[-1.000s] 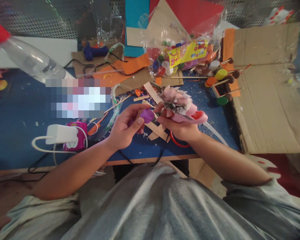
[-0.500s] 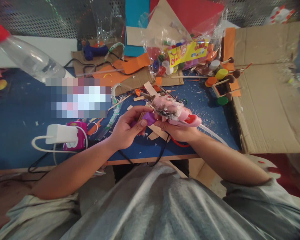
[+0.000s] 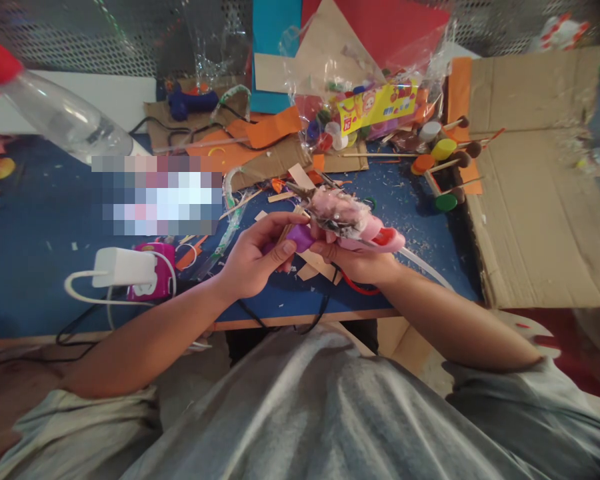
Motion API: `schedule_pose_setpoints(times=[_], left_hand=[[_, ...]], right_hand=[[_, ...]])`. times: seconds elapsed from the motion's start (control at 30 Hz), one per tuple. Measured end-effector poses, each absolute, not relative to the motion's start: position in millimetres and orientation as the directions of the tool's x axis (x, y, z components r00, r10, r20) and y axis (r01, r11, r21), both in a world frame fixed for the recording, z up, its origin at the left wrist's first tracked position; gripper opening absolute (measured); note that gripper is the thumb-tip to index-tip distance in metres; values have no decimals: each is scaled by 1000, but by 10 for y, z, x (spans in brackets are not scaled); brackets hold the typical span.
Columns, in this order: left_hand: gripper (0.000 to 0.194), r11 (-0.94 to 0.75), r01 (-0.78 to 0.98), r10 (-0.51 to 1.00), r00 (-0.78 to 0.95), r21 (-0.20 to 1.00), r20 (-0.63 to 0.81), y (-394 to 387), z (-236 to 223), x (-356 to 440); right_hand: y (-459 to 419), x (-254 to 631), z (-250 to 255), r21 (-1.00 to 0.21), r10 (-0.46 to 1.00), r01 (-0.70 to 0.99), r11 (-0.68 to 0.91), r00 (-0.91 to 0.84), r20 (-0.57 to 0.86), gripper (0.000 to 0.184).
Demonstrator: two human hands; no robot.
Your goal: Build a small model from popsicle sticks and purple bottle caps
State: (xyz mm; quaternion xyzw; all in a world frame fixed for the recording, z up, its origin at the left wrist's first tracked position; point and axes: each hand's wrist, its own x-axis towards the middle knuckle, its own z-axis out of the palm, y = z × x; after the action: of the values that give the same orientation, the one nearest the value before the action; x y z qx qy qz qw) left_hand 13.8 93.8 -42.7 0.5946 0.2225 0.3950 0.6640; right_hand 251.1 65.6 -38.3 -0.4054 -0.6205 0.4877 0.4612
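Observation:
My left hand is closed, thumb and fingers pinching a small smooth purple piece. A thin tan strip shows beside it, partly hidden by the fingers. My right hand is wrapped under a pink hot glue gun crusted with pale and blackened glue. The gun's dark nozzle points left, above the purple piece; I cannot tell whether they touch. Out of the gun's back runs a long whitish strand. My right fingertips are close to the purple piece, and whether they also grip it is unclear.
Wood strips and scraps lie under my hands. A white charger sits at the left, near a clear bottle. Behind are orange paper and a plastic bag with a yellow label. Cardboard covers the right side.
Both hands hold nearly the same pose. The glue gun has shifted very slightly to the right in the picture, along with the whole scene.

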Motion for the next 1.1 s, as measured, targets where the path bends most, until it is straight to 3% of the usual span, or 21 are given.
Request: schedule_pose_setpoints(times=[0.17,0.37,0.53,0.7,0.93,1.1], left_hand=[[44,6,-249,783,604,968,150,943,-427,128],[39,35,-265,787,602,963,137,943,-410,145],[39,56,-277,789,601,959,128,943,-430,151],[41,55,-281,787,602,958,131,950,-463,137],[35,37,-297,780,605,954,158,946,-448,140],[35,54,-276,791,598,960,128,942,-429,154]], right_hand=[[686,2528,-464,-981,952,35,188,-252,174,35],[706,2534,-465,-942,913,91,324,-291,286,17],[684,2536,-434,-938,924,124,323,-257,284,25],[646,2514,-420,-977,952,33,209,-234,196,33],[684,2503,-405,-960,927,83,266,-295,232,30],[652,2499,-460,-960,946,63,272,-199,255,36]])
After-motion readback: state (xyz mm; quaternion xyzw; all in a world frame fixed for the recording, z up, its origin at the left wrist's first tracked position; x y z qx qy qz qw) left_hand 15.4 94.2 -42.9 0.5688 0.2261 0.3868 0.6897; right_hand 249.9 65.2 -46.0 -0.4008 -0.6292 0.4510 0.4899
